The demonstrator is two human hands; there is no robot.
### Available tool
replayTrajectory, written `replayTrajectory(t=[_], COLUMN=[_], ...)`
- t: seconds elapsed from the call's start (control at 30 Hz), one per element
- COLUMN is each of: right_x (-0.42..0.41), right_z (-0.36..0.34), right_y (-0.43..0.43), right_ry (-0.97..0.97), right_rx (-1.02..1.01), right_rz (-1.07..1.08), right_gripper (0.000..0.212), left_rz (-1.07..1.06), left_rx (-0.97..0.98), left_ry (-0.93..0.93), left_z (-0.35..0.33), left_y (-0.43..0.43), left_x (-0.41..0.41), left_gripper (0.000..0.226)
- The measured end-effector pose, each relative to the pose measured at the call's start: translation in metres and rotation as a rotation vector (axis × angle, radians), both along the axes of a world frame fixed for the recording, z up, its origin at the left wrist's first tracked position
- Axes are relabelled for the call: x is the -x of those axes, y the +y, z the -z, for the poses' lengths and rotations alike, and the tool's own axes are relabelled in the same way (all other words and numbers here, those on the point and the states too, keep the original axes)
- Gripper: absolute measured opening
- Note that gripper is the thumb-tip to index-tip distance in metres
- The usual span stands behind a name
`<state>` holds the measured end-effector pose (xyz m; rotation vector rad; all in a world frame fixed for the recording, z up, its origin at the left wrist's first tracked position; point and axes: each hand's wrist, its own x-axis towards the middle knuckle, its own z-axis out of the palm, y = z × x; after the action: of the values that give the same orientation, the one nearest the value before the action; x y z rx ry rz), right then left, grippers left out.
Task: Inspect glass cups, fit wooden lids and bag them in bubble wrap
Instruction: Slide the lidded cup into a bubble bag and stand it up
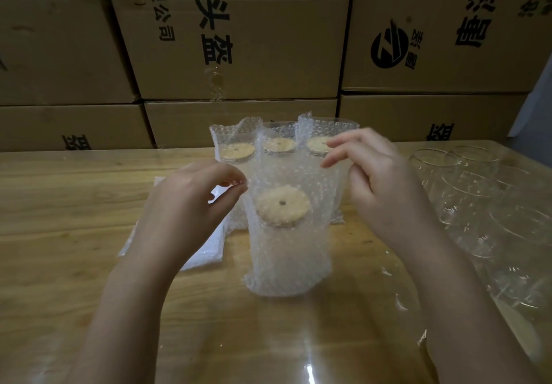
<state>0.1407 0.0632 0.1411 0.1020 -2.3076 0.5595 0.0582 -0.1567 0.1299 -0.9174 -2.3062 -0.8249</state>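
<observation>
Head view: three bagged cups (280, 144) are stood at the rear of the table (74, 204). A fourth cup (283, 252), with a round holed lid (283, 206) fitted, is stood mid-table in its bag (298, 171), mouth unclosed. Bare glasses (478, 192) at right are judged outstanding. The bag's left edge is pinched by the left hand (191, 201). The right hand (379, 180) is blurred at the right edge, so its grip cannot be determined.

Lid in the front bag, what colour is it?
The lid is pale tan wood, dark centre hole; head view.
</observation>
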Motion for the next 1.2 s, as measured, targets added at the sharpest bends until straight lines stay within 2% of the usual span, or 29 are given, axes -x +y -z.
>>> replayTrajectory(t=[0.07,0.13,0.2,0.33,0.43,0.57,0.67,1.03,1.13,1.2], right_x=[0.0,0.004,0.008,0.008,0.006,0.004,0.002,0.005,0.001,-0.002], right_z=[-0.001,0.003,0.009,0.012,0.012,0.011,0.011,0.012,0.006,0.002], right_y=[-0.007,-0.014,-0.018,-0.018,-0.02,-0.025,-0.024,-0.03,-0.019,-0.007], right_ry=[0.037,-0.113,-0.261,-0.357,-0.344,-0.373,-0.435,-0.374,-0.309,-0.285], right_rx=[-0.016,-0.052,-0.141,-0.109,-0.089,-0.08,-0.121,-0.233,-0.211,-0.25], right_rz=[-0.06,-0.1,-0.04,-0.046,-0.115,-0.237,-0.248,-0.058,-0.012,0.057], right_gripper=[0.032,0.023,0.016,0.042,0.047,0.033,0.03,0.038,0.029,0.033], left_rz=[0.036,0.073,0.113,0.132,0.153,0.191,0.203,0.17,0.133,0.111], left_rx=[0.005,0.021,0.029,0.044,0.05,0.066,0.058,0.066,0.068,0.065], left_ry=[0.003,0.013,0.026,0.036,0.016,0.025,0.02,0.025,0.027,0.038], left_z=[-0.001,-0.003,-0.003,-0.004,-0.005,-0.006,-0.006,-0.007,-0.007,-0.007], left_y=[0.001,0.003,0.004,0.003,0.003,0.002,0.002,0.0,-0.003,-0.004], left_x=[-0.003,-0.005,-0.006,-0.008,-0.009,-0.011,-0.012,-0.011,-0.009,-0.008], left_gripper=[0.005,0.005,0.006,0.005,0.003,0.003,0.003,0.003,0.002,0.003])
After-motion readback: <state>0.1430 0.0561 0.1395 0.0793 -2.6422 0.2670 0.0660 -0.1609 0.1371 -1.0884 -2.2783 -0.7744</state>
